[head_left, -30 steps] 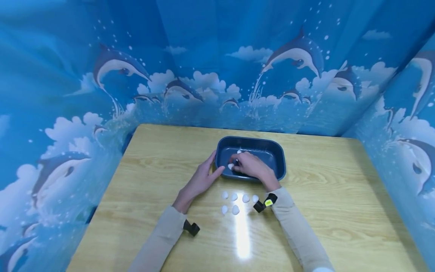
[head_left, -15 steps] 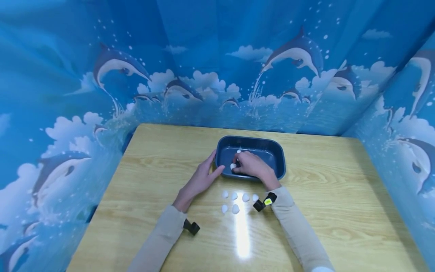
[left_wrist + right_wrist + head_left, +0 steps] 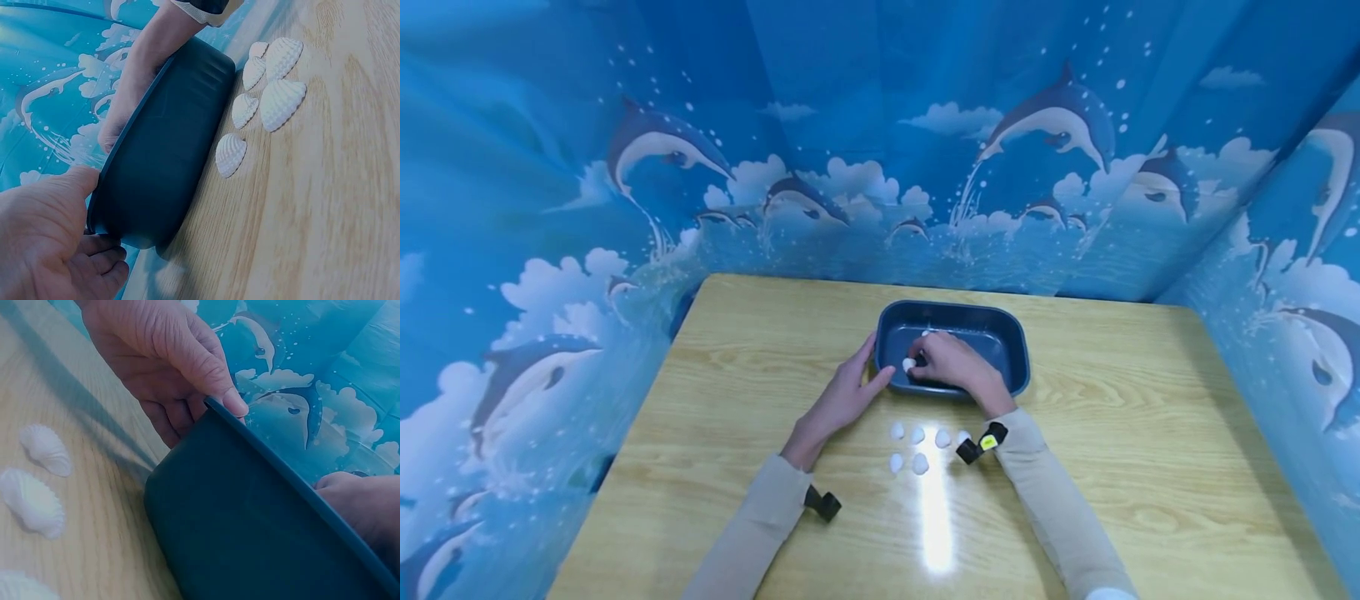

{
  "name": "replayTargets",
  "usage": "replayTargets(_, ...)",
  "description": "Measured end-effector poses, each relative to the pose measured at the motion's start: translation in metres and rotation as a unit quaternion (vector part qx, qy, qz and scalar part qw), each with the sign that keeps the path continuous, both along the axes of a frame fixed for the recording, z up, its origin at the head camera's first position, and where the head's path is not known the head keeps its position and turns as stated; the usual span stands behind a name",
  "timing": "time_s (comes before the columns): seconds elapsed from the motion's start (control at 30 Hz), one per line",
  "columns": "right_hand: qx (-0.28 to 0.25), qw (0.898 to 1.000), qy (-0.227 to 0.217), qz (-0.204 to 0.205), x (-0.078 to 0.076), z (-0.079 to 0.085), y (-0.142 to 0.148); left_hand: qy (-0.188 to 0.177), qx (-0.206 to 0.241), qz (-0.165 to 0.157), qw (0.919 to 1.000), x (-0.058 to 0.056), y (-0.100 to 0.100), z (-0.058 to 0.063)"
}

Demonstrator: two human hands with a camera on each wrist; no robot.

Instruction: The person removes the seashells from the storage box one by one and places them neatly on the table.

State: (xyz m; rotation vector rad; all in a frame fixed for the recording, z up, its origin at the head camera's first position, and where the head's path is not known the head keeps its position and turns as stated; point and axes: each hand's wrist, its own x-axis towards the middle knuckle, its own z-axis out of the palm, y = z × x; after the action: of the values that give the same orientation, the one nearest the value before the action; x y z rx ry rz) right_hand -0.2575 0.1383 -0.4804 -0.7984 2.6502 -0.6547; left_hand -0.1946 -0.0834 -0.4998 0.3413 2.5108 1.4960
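A dark blue basin [image 3: 1017,350] stands on the wooden table. My left hand [image 3: 848,392] holds its left end, thumb over the rim and fingers against the outer wall, as the right wrist view also shows. Inside the basin my right hand [image 3: 953,363] pinches a white seashell [image 3: 909,364] between thumb and fingers. Just behind that hand a bit of another white shell [image 3: 927,332] shows on the basin floor. Both wrist views have the basin's wall hiding the right fingertips.
Several ribbed white seashells [image 3: 283,104] lie in two loose rows on the table [image 3: 760,333], in front of the basin. One is partly covered by the right wrist camera [image 3: 970,451]. A dolphin-print curtain [image 3: 850,125] closes off the back and sides.
My right hand moves slightly right with its shell, then back left inside the basin. The left hand, the basin and the shells on the table stay put.
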Motion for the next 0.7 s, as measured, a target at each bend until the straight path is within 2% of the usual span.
replayTargets(0.43, -0.015, 0.999, -0.008, 0.037, -0.0039, -0.0001, 0.0004, 0.005, 0.010, -0.001, 0.9999, -0.0011, -0.0030, 0.0000)
replayTargets(0.7, -0.004, 0.999, -0.016, 0.039, -0.0025, 0.0023, 0.0018, 0.005, 0.014, -0.003, 0.9999, -0.0007, -0.0015, 0.0020)
